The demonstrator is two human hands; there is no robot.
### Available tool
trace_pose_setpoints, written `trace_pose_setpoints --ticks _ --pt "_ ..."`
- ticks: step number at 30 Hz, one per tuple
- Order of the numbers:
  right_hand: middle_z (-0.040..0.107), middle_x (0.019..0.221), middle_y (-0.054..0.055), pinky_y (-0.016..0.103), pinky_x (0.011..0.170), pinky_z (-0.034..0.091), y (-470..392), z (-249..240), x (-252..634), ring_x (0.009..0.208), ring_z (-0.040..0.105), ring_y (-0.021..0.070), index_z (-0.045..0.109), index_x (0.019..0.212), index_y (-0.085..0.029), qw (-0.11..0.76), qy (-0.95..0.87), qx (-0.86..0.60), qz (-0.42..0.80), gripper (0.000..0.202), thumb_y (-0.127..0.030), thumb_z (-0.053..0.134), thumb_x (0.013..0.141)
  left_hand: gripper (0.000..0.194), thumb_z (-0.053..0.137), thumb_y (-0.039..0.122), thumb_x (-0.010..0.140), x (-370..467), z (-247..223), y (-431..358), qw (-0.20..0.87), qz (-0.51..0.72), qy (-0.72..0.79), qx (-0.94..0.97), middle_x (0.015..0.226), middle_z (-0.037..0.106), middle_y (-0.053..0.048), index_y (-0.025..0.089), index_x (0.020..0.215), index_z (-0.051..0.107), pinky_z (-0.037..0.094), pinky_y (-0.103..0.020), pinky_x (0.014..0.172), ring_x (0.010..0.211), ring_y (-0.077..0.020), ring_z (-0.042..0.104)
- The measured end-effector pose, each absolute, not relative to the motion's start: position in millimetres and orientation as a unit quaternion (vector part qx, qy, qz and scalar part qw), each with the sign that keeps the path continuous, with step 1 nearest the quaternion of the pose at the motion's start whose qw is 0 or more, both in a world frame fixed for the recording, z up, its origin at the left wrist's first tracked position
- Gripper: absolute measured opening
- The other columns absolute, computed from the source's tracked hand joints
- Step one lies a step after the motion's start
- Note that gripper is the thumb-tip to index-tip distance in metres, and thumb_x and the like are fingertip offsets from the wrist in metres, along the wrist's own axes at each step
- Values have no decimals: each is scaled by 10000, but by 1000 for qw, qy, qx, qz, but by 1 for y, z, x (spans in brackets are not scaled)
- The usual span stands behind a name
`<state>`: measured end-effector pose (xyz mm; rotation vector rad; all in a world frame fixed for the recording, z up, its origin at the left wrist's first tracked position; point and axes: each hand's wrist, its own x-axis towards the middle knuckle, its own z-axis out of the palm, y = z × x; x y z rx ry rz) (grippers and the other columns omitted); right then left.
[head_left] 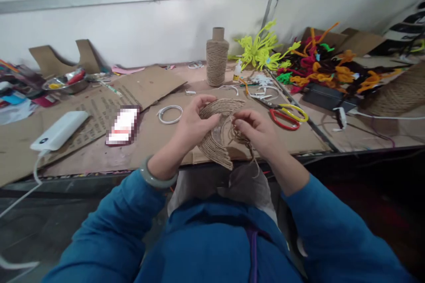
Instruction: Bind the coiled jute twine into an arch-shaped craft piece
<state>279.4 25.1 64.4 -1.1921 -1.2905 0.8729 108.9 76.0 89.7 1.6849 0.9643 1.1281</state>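
A crescent-shaped piece covered in rows of brown twine (215,150) is held above the cardboard at the table's front edge. My left hand (195,121) grips its left side, thumb on the inner curve and fingers over the upper part. Inside the curve's open right side, my right hand (254,130) pinches twine between thumb and fingers. A loose bundle of twine (244,137) hangs beneath the right fingers, with ends dangling past the table edge.
A twine cone (217,62) stands behind the hands. Red-and-yellow scissors (287,116) lie right, a white cable ring (170,114) left. Further left are a phone (123,126) and white power bank (59,130). Colourful fuzzy stems (345,73) and a black box (328,97) sit right.
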Motion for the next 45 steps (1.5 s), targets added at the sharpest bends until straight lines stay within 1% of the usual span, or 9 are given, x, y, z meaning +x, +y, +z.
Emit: trace_pose_setpoints --ticks 3,8,13,15,20,26,33,39,45 --pt "569 666 -22 246 535 390 17 63 261 584 483 98 592 781 -184 549 -548 -502 382 289 -434 707 690 365 662 200 695 108 83 63 443 465 375 668 995 639 -29 196 1038 537 481 -269 764 874 -142 608" --pt "496 582 -40 238 518 345 15 52 257 551 436 89 529 669 -187 556 -534 -510 381 366 -514 692 690 370 661 176 662 117 60 52 461 524 336 633 958 632 -28 192 1009 534 499 -283 787 887 -150 615" --pt "491 552 -42 231 496 327 17 36 267 519 425 84 533 667 -185 556 -523 -497 412 355 -512 660 725 372 686 174 661 127 42 44 461 531 360 613 946 638 -26 193 1004 542 509 -284 769 845 -142 621" --pt "498 552 -41 232 494 338 18 31 271 514 433 85 537 672 -184 551 -518 -485 438 341 -499 655 727 370 688 181 674 130 37 41 457 532 379 603 958 638 -28 192 1016 547 507 -287 787 866 -145 620" --pt "485 538 -54 229 497 358 22 25 277 494 425 75 510 648 -189 544 -497 -458 498 357 -501 676 697 368 698 203 675 136 32 39 461 524 414 584 1000 633 -42 179 1011 551 492 -302 834 946 -163 609" --pt "517 566 -50 227 503 377 24 22 275 500 441 71 551 685 -181 546 -480 -437 530 387 -539 695 663 385 709 216 654 132 37 35 475 507 431 575 965 632 -37 176 1001 548 491 -296 809 905 -159 608" --pt "510 500 -45 222 450 329 20 25 260 449 429 75 527 618 -183 566 -465 -469 493 367 -499 698 692 388 708 206 661 118 34 42 486 501 401 593 951 635 -26 185 1015 551 488 -261 730 827 -135 604" --pt "511 477 -42 223 441 319 16 26 256 437 437 81 526 593 -187 578 -464 -496 452 398 -533 674 723 384 709 208 671 113 37 51 524 490 361 596 950 638 -25 186 1021 554 487 -273 783 862 -141 609" --pt "519 472 -35 220 444 330 17 19 257 440 449 84 531 579 -186 580 -457 -525 423 406 -530 657 755 382 705 176 673 116 32 53 523 485 372 594 949 650 -32 182 1026 561 499 -284 796 865 -146 619"
